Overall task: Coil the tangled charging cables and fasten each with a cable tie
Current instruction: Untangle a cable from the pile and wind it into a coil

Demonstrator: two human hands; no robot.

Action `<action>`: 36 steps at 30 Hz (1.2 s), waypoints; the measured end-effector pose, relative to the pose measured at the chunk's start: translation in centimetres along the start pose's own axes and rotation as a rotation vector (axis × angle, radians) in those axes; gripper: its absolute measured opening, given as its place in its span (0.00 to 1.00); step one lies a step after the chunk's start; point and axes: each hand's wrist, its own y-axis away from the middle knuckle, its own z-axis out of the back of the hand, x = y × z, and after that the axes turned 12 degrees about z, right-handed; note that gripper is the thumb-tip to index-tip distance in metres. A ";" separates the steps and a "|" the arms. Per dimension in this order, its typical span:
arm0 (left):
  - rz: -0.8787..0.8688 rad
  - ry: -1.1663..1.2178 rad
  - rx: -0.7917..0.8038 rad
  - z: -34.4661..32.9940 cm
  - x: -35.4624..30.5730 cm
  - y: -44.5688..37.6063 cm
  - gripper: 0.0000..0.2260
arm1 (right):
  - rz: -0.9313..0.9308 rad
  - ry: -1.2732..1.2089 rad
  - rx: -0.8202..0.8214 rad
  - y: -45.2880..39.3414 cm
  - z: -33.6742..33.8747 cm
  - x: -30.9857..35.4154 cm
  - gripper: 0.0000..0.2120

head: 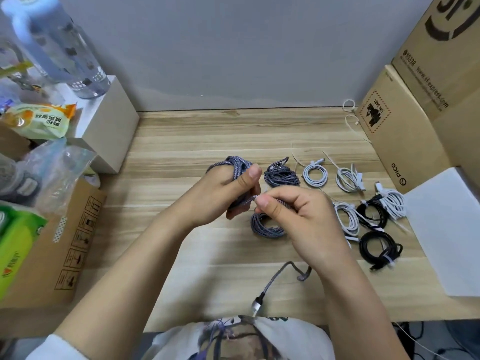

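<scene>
I see left hand gripping grey cable coil above bench centre. Right hand fingers pinch its strand. Tied coils lie at 3 o'clock; loose plug at 6.

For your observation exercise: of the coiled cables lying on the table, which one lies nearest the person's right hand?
The grey braided coil directly below the right hand, partly hidden by it. The other grey coil lies farther back, and the white and black coils lie off to the right.
</scene>
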 end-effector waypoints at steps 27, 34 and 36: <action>-0.199 1.259 0.076 0.4 -2.2 0.2 0.08 | -0.123 0.134 0.208 -0.1 -2.3 -2.3 0.14; -0.016 0.454 -0.256 -0.3 -1.2 0.0 0.06 | -0.049 0.321 0.200 0.8 -1.7 -0.4 0.14; 0.006 0.305 -0.156 -0.7 -1.1 0.4 0.07 | -0.017 0.350 0.171 0.8 -1.5 -0.3 0.16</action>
